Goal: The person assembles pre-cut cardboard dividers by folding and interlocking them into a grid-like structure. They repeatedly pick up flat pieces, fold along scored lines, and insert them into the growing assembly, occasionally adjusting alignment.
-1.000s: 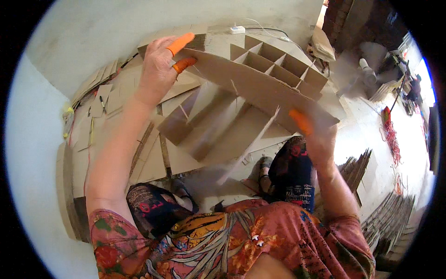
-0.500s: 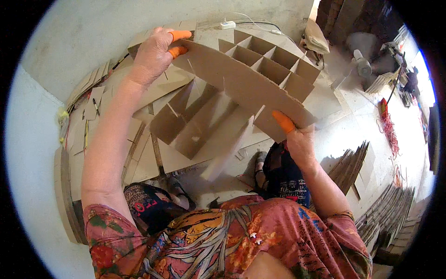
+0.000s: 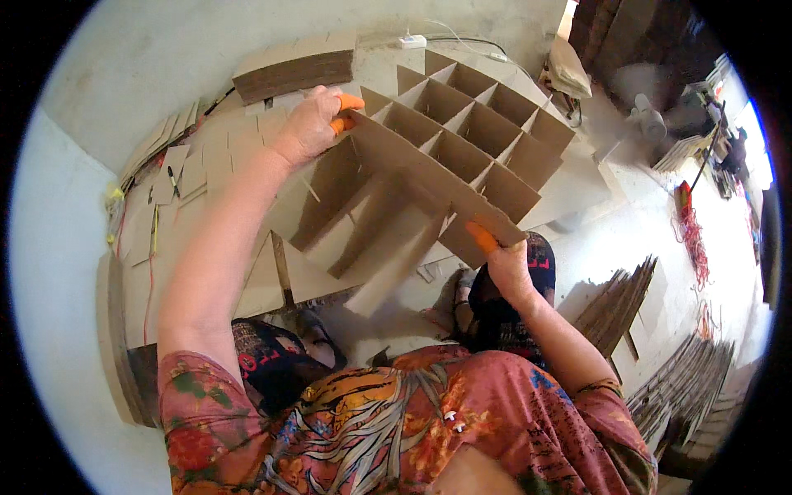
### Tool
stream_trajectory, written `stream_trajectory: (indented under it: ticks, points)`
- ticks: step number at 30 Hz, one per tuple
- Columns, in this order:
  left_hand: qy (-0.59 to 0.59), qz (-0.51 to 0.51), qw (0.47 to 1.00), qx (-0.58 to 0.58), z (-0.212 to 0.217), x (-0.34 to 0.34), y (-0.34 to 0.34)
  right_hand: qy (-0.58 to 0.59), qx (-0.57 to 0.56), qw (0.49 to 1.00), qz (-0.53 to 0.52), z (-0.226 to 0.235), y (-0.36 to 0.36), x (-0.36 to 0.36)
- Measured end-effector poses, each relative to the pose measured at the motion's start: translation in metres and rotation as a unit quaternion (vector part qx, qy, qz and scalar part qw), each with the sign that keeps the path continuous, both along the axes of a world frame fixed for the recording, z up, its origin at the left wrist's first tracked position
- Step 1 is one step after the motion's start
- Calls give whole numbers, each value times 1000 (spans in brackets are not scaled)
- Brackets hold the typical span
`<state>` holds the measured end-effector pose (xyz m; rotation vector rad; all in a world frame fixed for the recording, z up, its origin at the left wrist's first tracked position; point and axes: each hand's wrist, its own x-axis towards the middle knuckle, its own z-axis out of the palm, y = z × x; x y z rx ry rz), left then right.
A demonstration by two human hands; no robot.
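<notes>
Cardboard divider grid (image 3: 462,157), a lattice of interlocked brown strips forming open cells, is being held up in the air in front of the person, tilting so that its far cells are facing up and away while the near strips are hanging down toward the lap. Left hand (image 3: 309,128) is gripping the upper left end of one long strip, its fingers, capped in orange fingertip covers (image 3: 346,111), curling over the edge and pinching the cardboard. Right hand (image 3: 507,264) is clamping the lower right end of the same long strip, thumb and fingers pressing together on the board, an orange cover showing at the tip. Beneath the grid, flat cardboard pieces (image 3: 190,173) are lying scattered across the floor on the left, and a thick stack of cut cardboard sheets (image 3: 293,70) is sitting against the wall just beyond the left hand. To the right, bundles of cardboard strips (image 3: 685,388) are lying fanned on the pale floor, well apart from the grid, and a tangle of red cord (image 3: 693,239) is lying farther right
</notes>
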<state>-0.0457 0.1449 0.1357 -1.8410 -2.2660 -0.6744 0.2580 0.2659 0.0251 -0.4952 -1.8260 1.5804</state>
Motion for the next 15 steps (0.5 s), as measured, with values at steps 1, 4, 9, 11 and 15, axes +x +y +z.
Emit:
stream_trajectory:
  ticks: [1,4,9,11,15]
  points:
    - [12,-8,1000,7,-7,3,-1,-21,7,1000,0,1,-1,2]
    - [107,-9,986,128,-13,5,-9,-31,12,999,37,5,5,2]
    - [2,66,996,54,-8,90,-30,19,253,967,-32,53,15,10]
    - [-23,108,991,-74,-15,109,-36,-34,371,927,36,59,23,9]
    - [-22,162,969,-186,-46,102,-38,-123,392,905,107,80,21,16]
